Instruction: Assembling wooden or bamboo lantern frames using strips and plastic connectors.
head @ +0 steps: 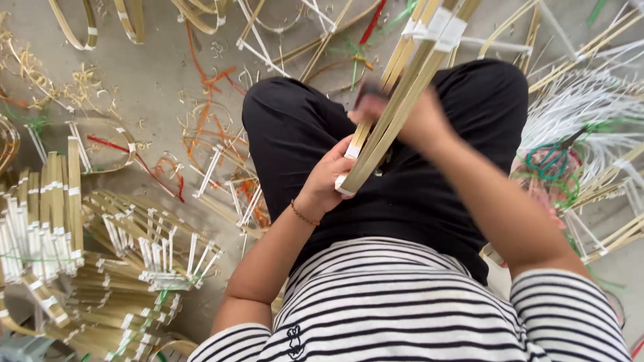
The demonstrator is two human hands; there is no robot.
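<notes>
Head view, looking down at a seated person's lap: black trousers (402, 194), striped shirt (402, 308). Left hand (329, 181) is closed around the lower end of a bundle of bamboo strips (396, 114), fingers wrapped near a white tape binding at the bundle's bottom tip; thin bracelet (303, 216) on that wrist. The bundle runs diagonally from the left hand, over the lap, up toward the top edge of the frame, with more white tape wraps near the top. Right hand (412, 117) is on the bundle higher up, motion-blurred; it seems to press or grip the strips, but I cannot tell whether the fingers are closed around them. Something dark sits at the blurred fingertips, too smeared to identify.

Floor (154, 74) is grey concrete, littered all around the lap. At the left edge: stacks of taped bamboo strip pieces (47, 221), and a fanned pile of them (154, 248) toward the lower left. Red and orange string scraps (208, 87) lie near the left knee. At the right edge: a mass of white strips (583, 107) and green-handled scissors (553, 159) lying on it, well apart from both hands. Bent bamboo loops (80, 27) sit at the top left corner.
</notes>
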